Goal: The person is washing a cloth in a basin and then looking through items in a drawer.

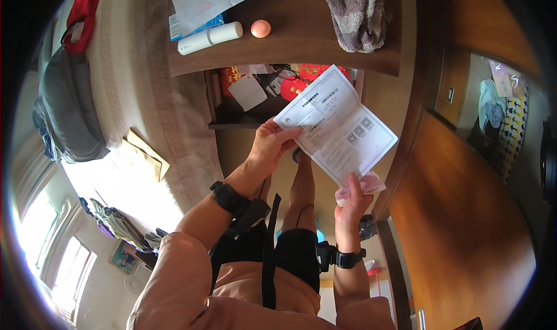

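Observation:
Between my two hands is a creased white printed sheet (pixel 335 125) with a border, writing and several square codes. My left hand (pixel 272 145) pinches its left edge, thumb on top. With the thumb over its lower edge, my right hand (pixel 354 199) grips the sheet and also a crumpled pink cloth or tissue (pixel 370 185) beneath it. Beyond the sheet an open drawer (pixel 235 125) holds red printed envelopes (pixel 293 88), a white card or paper (pixel 248 93) and dark cables. The sheet hides part of the drawer's right side.
On the brown tabletop (pixel 287 42) above the drawer lie a white cylinder (pixel 210 38), a round orange object (pixel 261 28), papers (pixel 217 3), a blue box (pixel 175 27) and a striped towel (pixel 359 16). A bed (pixel 182 125) stands left with a grey bag (pixel 72 108); a wooden door (pixel 461 217) is at right.

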Tool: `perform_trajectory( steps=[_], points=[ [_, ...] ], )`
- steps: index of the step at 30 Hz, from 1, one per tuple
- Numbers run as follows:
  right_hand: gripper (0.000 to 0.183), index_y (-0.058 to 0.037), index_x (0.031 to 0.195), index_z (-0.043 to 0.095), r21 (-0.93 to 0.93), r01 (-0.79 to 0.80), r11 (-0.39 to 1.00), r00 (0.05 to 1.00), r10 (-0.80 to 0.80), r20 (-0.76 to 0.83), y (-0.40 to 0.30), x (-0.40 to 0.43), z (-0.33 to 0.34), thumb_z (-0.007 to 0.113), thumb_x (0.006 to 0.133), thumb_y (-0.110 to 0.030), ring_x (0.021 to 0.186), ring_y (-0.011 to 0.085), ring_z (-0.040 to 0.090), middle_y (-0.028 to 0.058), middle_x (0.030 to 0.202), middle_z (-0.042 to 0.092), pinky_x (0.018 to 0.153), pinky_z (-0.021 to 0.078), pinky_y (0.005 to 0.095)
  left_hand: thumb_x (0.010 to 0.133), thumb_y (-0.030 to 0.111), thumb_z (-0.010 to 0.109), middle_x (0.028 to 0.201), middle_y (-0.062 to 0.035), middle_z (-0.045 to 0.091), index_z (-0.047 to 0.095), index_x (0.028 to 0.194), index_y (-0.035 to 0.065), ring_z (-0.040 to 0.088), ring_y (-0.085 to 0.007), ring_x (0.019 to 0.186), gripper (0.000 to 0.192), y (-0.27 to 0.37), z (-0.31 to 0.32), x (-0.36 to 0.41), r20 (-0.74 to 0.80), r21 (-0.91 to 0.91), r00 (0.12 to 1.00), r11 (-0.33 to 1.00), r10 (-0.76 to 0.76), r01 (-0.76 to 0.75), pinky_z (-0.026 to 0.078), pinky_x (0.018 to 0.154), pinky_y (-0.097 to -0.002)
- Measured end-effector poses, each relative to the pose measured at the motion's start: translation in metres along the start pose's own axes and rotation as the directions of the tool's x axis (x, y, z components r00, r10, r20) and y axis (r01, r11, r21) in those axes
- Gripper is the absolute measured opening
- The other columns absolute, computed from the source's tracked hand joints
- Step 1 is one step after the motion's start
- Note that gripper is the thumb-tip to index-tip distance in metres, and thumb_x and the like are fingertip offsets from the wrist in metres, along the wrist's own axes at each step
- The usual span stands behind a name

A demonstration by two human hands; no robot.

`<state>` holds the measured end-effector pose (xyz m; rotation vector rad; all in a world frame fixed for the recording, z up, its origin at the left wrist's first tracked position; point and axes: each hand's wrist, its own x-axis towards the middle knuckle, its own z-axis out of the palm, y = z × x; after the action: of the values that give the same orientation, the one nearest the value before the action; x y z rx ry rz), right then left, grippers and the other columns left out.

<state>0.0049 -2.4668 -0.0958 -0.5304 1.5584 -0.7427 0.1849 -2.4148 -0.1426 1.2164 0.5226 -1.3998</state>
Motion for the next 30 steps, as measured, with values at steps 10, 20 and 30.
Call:
perform_trajectory(
  steps=[10,20,30],
  points=[
    [0.045,0.0011,0.106,0.046,-0.062,-0.061,0.996,0.998,0.063,0.024,0.018,0.004,-0.02,0.068,0.067,-0.007,0.091,0.016,0.05,0.0065,0.098,0.052,0.08,0.038,0.0289,0.073,0.001,0.061,0.089,-0.0049,0.061,0.058,0.09,0.0059,0.059,-0.0134,0.08,0.019,-0.004,-0.006,0.007,0.02,-0.013,0.999,1.0,0.028,-0.027,0.048,0.074,-0.0271],
    [0.031,0.0012,0.097,0.052,0.016,-0.073,0.997,0.997,0.072,0.041,0.023,0.0,-0.018,0.065,0.069,0.0,0.083,0.0127,0.052,0.006,0.093,0.055,0.074,0.0405,0.0255,0.073,0.0,0.06,0.089,-0.0065,0.061,0.058,0.09,0.0045,0.059,-0.0151,0.081,0.017,-0.002,-0.004,0.007,0.003,0.007,0.999,0.999,0.038,-0.038,0.049,0.074,-0.0304],
    [0.042,0.0002,0.104,0.047,-0.016,-0.135,0.991,0.989,0.136,0.064,0.022,-0.001,-0.019,0.065,0.067,-0.004,0.083,0.0149,0.052,0.0069,0.095,0.053,0.071,0.0409,0.0259,0.075,0.0,0.058,0.09,-0.0081,0.061,0.058,0.092,0.002,0.059,-0.016,0.082,0.017,-0.005,-0.001,0.013,0.02,-0.005,0.999,0.999,0.042,-0.042,0.049,0.076,-0.03]
  ],
)
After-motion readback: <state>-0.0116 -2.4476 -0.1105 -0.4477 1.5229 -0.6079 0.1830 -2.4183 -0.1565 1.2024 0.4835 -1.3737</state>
